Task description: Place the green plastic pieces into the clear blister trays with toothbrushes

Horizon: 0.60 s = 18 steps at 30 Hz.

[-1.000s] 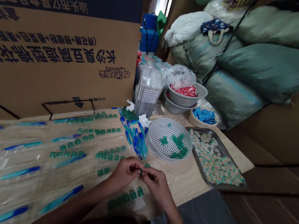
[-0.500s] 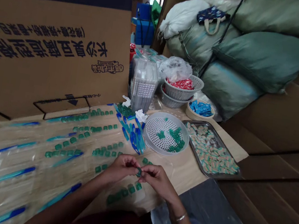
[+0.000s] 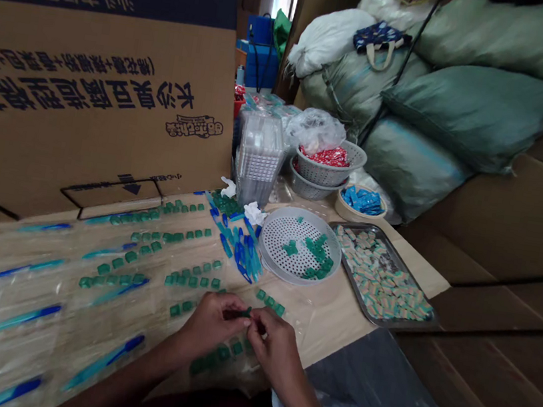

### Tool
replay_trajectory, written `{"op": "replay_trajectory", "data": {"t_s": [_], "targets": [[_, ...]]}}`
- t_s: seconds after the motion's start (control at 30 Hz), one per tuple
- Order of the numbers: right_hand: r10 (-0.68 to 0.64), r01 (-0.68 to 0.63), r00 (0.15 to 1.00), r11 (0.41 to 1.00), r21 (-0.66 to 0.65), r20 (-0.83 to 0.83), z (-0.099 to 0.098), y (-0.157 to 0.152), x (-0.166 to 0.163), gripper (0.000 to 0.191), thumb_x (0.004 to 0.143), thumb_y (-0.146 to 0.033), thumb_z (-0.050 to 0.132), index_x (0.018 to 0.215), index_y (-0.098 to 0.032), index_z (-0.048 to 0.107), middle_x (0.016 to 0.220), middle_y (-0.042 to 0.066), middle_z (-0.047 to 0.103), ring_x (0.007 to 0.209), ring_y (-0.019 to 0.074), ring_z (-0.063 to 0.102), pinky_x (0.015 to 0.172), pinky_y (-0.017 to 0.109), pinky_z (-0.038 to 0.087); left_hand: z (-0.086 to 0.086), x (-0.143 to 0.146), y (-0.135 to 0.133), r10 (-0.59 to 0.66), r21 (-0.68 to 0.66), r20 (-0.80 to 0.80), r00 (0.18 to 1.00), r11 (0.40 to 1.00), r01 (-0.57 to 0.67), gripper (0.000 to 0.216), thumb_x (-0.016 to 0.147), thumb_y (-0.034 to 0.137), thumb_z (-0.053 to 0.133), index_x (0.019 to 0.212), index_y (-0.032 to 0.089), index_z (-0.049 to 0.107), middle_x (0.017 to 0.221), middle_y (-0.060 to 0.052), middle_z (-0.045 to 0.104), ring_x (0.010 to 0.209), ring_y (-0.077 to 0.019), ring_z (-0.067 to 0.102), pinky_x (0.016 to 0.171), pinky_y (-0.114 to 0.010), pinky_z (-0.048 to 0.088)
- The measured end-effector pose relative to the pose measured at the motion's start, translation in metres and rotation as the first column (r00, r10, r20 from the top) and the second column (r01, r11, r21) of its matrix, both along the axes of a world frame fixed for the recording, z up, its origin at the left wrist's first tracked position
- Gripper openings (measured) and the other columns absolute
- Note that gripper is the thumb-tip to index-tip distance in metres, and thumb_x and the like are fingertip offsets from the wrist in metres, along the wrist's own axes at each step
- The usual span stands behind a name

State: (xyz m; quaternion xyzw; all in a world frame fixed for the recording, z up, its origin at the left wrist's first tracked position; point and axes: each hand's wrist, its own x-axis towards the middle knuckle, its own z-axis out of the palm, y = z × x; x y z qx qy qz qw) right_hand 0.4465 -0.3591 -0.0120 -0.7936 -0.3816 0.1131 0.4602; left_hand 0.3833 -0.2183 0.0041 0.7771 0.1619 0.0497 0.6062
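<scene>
My left hand [image 3: 211, 326] and my right hand [image 3: 275, 352] meet over the table, with their fingers pinching a small dark green plastic piece [image 3: 246, 313]. Below and around them, rows of small green pieces [image 3: 190, 280] lie on clear plastic sheets [image 3: 10, 301]. Long blue plastic sticks [image 3: 102, 362] lie across the same sheets. Some green pieces under my hands are partly hidden. A loose pile of blue sticks [image 3: 244, 253] lies beyond my hands.
A round perforated tray [image 3: 276, 261] holds green pieces, beside a metal tray [image 3: 356, 227] of small pieces. Behind stand clear stacked containers [image 3: 258, 158], a basket of red packets [image 3: 329, 171] and a bowl of blue packets [image 3: 361, 203]. Cardboard boxes [image 3: 90, 90] and sacks [image 3: 476, 114] surround the table.
My hands have shifted their grip on the green piece, and my right hand has turned slightly. The camera view has drifted a little, with the table items sitting slightly differently in the frame.
</scene>
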Motion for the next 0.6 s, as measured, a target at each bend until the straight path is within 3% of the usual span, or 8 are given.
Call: {"op": "replay_trajectory", "data": {"t_s": [0.2, 0.4, 0.5, 0.6], "targets": [[-0.052, 0.054, 0.996, 0.998, -0.017, 0.077, -0.005, 0.003, -0.007, 0.016, 0.079, -0.012, 0.045, 0.074, -0.019, 0.059, 0.068, 0.002, 0.06, 0.062, 0.0145, 0.056, 0.058, 0.022, 0.04, -0.006, -0.005, -0.004, 0.05, 0.114, 0.0, 0.999, 0.992, -0.049, 0.01, 0.064, 0.011, 0.055, 0.062, 0.017, 0.063, 0.057, 0.001, 0.063, 0.055, -0.0134, 0.056, 0.053, -0.021, 0.041], [-0.022, 0.047, 0.978, 0.993, -0.113, 0.209, -0.003, 0.005, -0.01, 0.016, 0.081, -0.011, 0.045, 0.078, -0.018, 0.059, 0.073, 0.005, 0.061, 0.067, 0.0172, 0.058, 0.06, 0.024, 0.041, 0.002, -0.005, -0.006, 0.005, 0.367, -0.026, 1.0, 0.93, 0.004, 0.013, 0.07, 0.014, 0.052, 0.06, 0.019, 0.059, 0.058, -0.001, 0.06, 0.056, -0.0154, 0.055, 0.057, -0.024, 0.038], [-0.021, 0.033, 0.984, 0.997, -0.069, 0.175, -0.004, 0.006, -0.01, 0.017, 0.078, -0.01, 0.044, 0.076, -0.019, 0.058, 0.071, 0.004, 0.06, 0.065, 0.0161, 0.058, 0.059, 0.023, 0.041, -0.001, -0.003, -0.004, 0.005, 0.299, -0.026, 1.0, 0.954, 0.003, 0.013, 0.066, 0.013, 0.051, 0.055, 0.019, 0.054, 0.052, 0.002, 0.054, 0.052, -0.013, 0.049, 0.053, -0.023, 0.035], [-0.048, 0.047, 0.999, 0.998, 0.046, 0.023, -0.006, 0.008, -0.009, 0.015, 0.075, -0.011, 0.045, 0.071, -0.019, 0.058, 0.067, 0.001, 0.059, 0.061, 0.0135, 0.055, 0.056, 0.021, 0.04, -0.008, 0.0, 0.002, 0.019, 0.084, -0.028, 0.999, 0.996, -0.017, 0.009, 0.06, 0.013, 0.052, 0.052, 0.018, 0.05, 0.049, 0.005, 0.048, 0.049, -0.0104, 0.045, 0.05, -0.021, 0.032]]}}
